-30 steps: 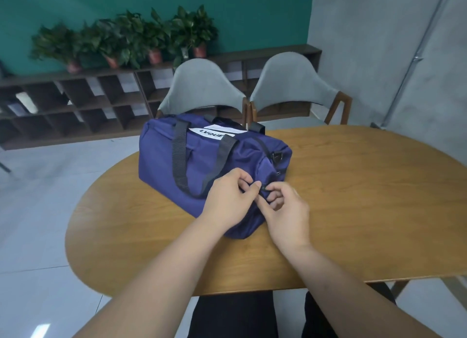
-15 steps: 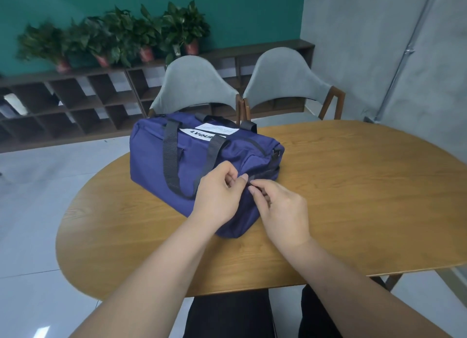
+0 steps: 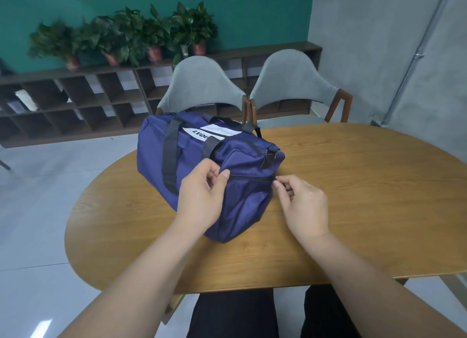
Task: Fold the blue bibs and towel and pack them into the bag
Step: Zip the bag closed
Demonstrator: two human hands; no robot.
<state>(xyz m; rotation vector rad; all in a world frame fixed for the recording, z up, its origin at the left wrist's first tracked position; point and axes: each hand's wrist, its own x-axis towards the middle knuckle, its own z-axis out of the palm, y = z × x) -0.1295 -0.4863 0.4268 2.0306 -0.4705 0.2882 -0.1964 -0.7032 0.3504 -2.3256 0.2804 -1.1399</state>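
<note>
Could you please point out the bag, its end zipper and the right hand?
bag (image 3: 246, 158), head view, blue fabric above the zipper.
zipper (image 3: 252, 177), head view, middle of its dark line.
right hand (image 3: 305, 206), head view, back of the hand.

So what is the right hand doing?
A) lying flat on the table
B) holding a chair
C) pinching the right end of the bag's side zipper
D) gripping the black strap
C: the right hand pinches at the right end of the zipper on the bag, while the left hand pinches the other end.
</note>
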